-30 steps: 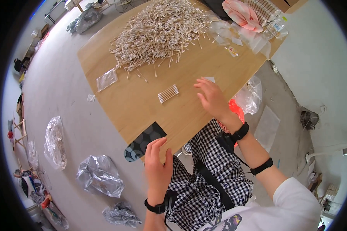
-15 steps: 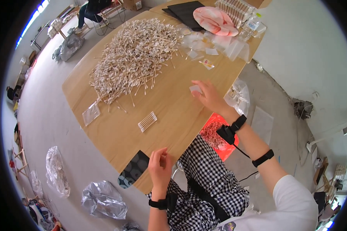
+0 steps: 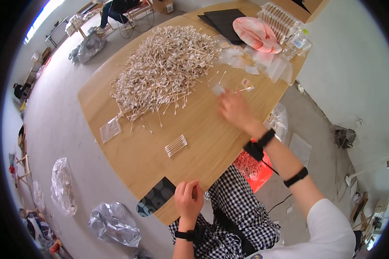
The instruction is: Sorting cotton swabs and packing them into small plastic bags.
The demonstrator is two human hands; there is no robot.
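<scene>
My right hand [image 3: 235, 110] reaches over the table and is smeared by motion. Right at its fingertips is a small translucent plastic piece [image 3: 218, 90]; whether the fingers grip it is unclear. My left hand [image 3: 189, 200] rests at the near table edge with its fingers curled in, and nothing shows in it. A dark patterned flat panel [image 3: 156, 196] lies beside that hand. Between my hands, a short row of cotton swabs [image 3: 176, 146] lies side by side. Beyond them spreads a big heap of loose cotton swabs [image 3: 166, 69].
A clear plastic bag [image 3: 110, 130] lies at the table's left edge. Far right are a printed card [image 3: 247, 84], plastic sheets [image 3: 277, 69], a pink-white bundle [image 3: 257, 34], a bottle [image 3: 294, 44] and packed swabs [image 3: 278, 19]. A red bag [image 3: 259, 175] sits below the table edge.
My right hand has moved farther out toward the swab heap, and the translucent plastic piece has moved that way with it. My left hand stays curled at the edge. The whole view has shifted slightly.
</scene>
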